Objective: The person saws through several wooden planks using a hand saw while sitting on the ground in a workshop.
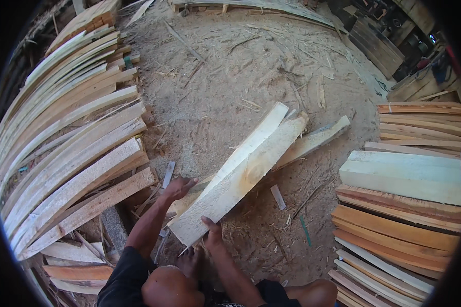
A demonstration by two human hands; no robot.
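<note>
A broad pale wooden plank (241, 176) with a round knot slants up and to the right in front of me. My right hand (213, 233) grips its lower near edge, the thumb on the upper face and the other fingers hidden beneath. My left hand (180, 188) is beside the plank's left side, a finger stretched out to the right, holding nothing that I can see. A second pale board (251, 139) lies along the plank's far side. Another piece of wood (315, 139) rests on the ground, crossing under them.
Long boards (82, 115) are stacked at the left. More timber, including orange-brown boards (394, 227) and a thick pale beam (404, 174), is piled at the right. On the sandy ground (205, 97) lie wood splinters, a pale strip (278, 197) and a green strip (306, 230).
</note>
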